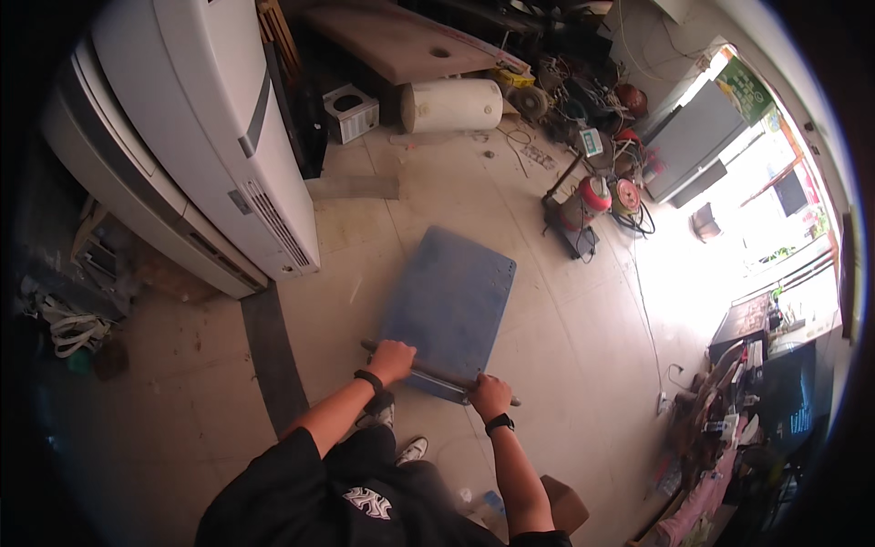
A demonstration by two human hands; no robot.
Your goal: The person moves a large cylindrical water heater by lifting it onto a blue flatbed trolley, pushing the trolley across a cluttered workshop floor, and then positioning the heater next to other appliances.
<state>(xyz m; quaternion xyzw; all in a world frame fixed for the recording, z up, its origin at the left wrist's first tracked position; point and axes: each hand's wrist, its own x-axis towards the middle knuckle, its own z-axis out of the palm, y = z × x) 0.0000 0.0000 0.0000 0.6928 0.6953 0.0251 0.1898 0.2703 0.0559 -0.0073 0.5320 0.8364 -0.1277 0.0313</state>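
A blue flatbed hand truck (451, 287) stands on the floor in front of me, its flat deck bare. Its dark push handle (442, 372) runs crosswise at the near end, between me and the deck. Near the handle's left end, my left hand (394, 362) is closed around the bar. My right hand (492, 396) grips the same bar near its right end. The fingers are partly hidden under both hands. My shoes show below the handle.
Tall white cabinet-style air conditioners (214, 137) stand at the left. A white cylindrical tank (451, 106) and an open white box (351, 113) lie ahead. A red-topped machine (585, 202) stands ahead right. A cardboard box (563, 504) sits beside my right arm, with a cluttered desk further right.
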